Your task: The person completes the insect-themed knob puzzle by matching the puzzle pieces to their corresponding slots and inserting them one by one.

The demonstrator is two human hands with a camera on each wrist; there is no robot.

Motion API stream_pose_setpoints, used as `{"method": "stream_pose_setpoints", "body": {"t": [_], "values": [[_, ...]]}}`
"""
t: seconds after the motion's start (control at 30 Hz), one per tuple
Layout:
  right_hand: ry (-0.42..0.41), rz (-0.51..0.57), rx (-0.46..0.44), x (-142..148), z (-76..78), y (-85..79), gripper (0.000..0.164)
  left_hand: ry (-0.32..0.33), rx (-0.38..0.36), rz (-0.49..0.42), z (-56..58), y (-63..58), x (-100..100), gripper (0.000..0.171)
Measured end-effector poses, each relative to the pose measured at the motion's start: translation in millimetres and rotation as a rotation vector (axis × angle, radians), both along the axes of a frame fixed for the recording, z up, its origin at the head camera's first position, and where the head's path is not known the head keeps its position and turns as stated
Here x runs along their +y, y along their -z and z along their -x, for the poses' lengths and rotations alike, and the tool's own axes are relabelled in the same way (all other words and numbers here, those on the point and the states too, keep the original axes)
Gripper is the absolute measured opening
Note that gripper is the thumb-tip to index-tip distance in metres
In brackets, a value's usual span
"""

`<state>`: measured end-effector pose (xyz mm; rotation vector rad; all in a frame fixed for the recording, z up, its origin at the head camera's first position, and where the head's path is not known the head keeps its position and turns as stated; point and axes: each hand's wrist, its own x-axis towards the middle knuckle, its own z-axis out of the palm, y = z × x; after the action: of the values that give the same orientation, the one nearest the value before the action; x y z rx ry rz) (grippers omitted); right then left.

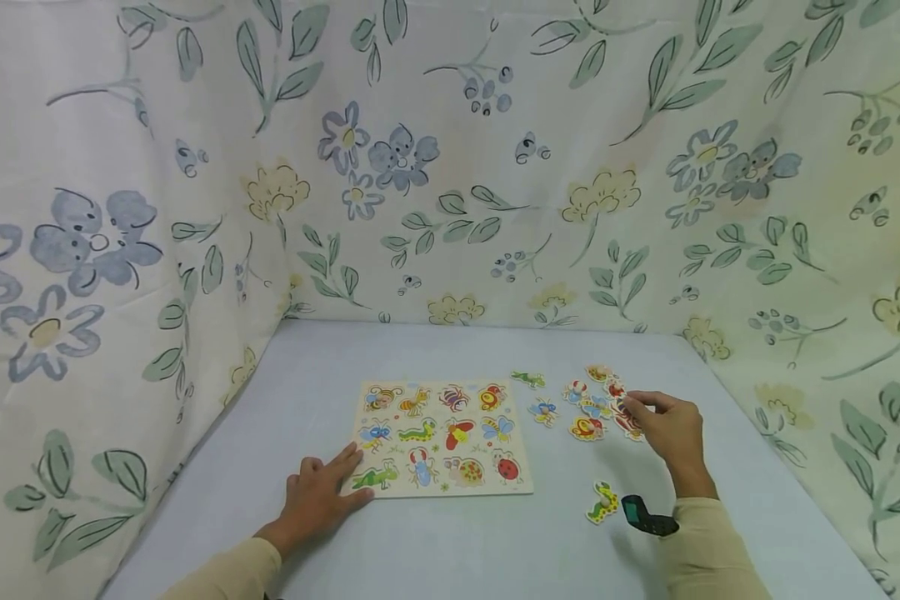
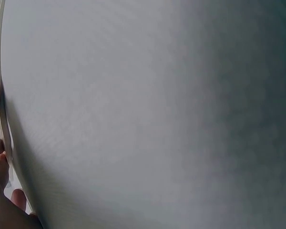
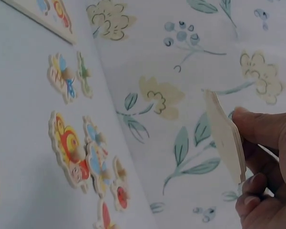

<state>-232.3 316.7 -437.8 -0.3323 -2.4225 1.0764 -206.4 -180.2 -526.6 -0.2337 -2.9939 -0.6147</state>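
Pale wood shows on the puzzle piece (image 3: 224, 138) your right hand (image 1: 671, 429) pinches, right of centre in the head view. Your left hand (image 1: 318, 496), thumb and forefinger spread, rests at the board's (image 1: 487, 490) lower-left corner. Lifting looks like the current step; next probably calls for clearing the loose pieces (image 1: 588, 429) steadily.

we see a thin, pale, matt wooden puzzle piece (image 3: 224, 136), a flat, smooth pale-grey bench (image 1: 457, 550) and matt white floral cloth (image 1: 457, 258).
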Motion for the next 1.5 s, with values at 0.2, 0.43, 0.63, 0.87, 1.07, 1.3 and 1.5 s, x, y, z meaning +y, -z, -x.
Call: {"method": "stream_pose_setpoints", "body": {"t": [0.2, 0.43, 0.63, 0.87, 1.07, 1.3, 1.5], "values": [[-0.118, 0.098, 0.071, -21.2, 14.6, -11.8, 0.03, -0.002, 0.002, 0.001, 0.2, 0.7, -2.7, 0.075], [-0.229, 0.091, 0.183, -31.1, 43.5, -2.6, 0.023, 0.001, -0.009, -0.003, 0.6, 3.1, -3.6, 0.076], [-0.225, 0.02, 0.162, -41.7, 64.5, 2.8, 0.025, -0.002, -0.019, -0.012, -0.4, 1.0, -1.6, 0.074], [-0.389, 0.239, 0.193, -60.6, 83.3, 7.7, 0.022, -0.002, -0.022, -0.014, -3.0, -2.9, -1.1, 0.073], [-0.399, 0.228, 0.191, -66.4, 120.6, 37.7, 0.02, 0.003, -0.012, -0.021, -2.2, -2.3, -2.1, 0.073], [-0.415, 0.237, 0.186, -94.8, 130.8, 41.6, 0.023, 0.006, -0.022, -0.03, 0.1, 1.2, -2.7, 0.074], [-0.388, 0.24, 0.225, -136.4, 116.6, 14.8, 0.022, -0.002, -0.024, -0.028, -0.5, 1.1, -3.2, 0.074]]}}
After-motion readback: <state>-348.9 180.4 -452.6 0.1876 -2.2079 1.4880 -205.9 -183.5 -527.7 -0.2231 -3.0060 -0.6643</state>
